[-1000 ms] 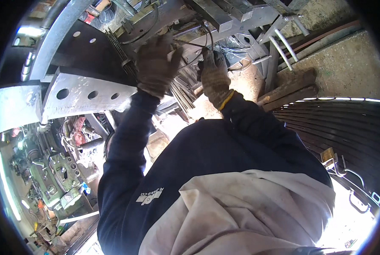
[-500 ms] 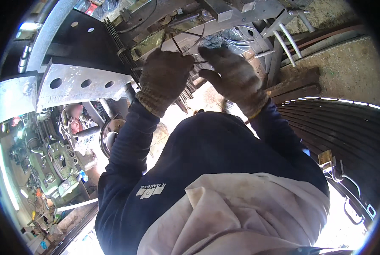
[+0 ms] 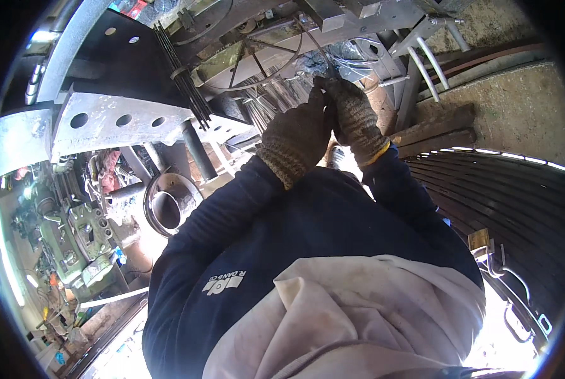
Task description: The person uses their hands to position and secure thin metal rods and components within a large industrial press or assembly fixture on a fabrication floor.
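Observation:
My gloved left hand (image 3: 297, 134) and gloved right hand (image 3: 353, 115) meet in front of my chest, fingertips touching. From the top of my right hand a thin metal rod (image 3: 320, 49) slants up and to the left, and my right fingers are closed round its lower end. My left fingers are closed against the right ones; what they pinch, if anything, is hidden. Just beyond my hands lies a curved wire frame with spokes (image 3: 261, 71). Below it, several loose thin rods (image 3: 265, 106) are bunched together.
A steel plate with round holes (image 3: 123, 120) stands at left, with a bundle of dark rods (image 3: 184, 85) across its end. A round pipe end (image 3: 167, 208) sits below it. Green machinery (image 3: 74, 246) is farther left. Timber (image 3: 440, 126) and a ribbed shutter (image 3: 504, 189) are at right.
My left hand has moved right to meet my right hand, which has turned and closed. The slanting rod now shows above it. More of the wire frame and loose rods is uncovered.

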`<state>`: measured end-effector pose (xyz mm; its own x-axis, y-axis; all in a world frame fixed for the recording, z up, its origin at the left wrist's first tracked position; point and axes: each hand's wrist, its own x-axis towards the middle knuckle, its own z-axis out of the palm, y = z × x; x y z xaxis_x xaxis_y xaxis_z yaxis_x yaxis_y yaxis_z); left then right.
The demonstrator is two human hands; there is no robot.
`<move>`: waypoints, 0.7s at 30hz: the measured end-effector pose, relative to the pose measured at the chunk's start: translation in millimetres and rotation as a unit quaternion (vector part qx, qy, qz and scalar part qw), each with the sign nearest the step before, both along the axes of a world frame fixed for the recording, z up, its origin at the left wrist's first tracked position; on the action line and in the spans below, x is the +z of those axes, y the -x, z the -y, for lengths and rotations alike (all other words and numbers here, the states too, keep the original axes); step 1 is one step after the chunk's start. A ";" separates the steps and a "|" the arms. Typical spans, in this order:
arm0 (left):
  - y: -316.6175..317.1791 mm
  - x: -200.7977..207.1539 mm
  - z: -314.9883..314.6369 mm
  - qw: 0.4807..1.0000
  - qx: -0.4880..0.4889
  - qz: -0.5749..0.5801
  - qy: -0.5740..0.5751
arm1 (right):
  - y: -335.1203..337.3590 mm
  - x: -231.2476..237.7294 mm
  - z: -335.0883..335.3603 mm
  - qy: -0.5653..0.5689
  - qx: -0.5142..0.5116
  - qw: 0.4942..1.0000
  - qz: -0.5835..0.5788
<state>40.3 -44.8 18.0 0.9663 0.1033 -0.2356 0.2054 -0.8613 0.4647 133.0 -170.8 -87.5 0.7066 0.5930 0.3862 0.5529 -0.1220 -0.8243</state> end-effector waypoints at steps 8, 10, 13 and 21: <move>16.4 -32.7 -8.2 0.992 -0.079 0.064 -0.082 | 6.6 -14.0 -3.0 -0.015 -0.007 0.995 -0.099; 14.1 -9.6 -7.6 0.994 -0.066 0.018 -0.089 | 6.4 -24.4 -3.0 -0.076 0.009 0.979 -0.191; 19.1 -2.2 -13.0 0.991 -0.083 0.040 -0.096 | 8.9 -20.6 -9.9 -0.133 0.004 0.936 -0.327; 22.3 -12.6 -15.8 0.981 -0.097 0.119 -0.118 | -17.9 -10.2 -22.2 -0.227 -0.013 0.835 -0.501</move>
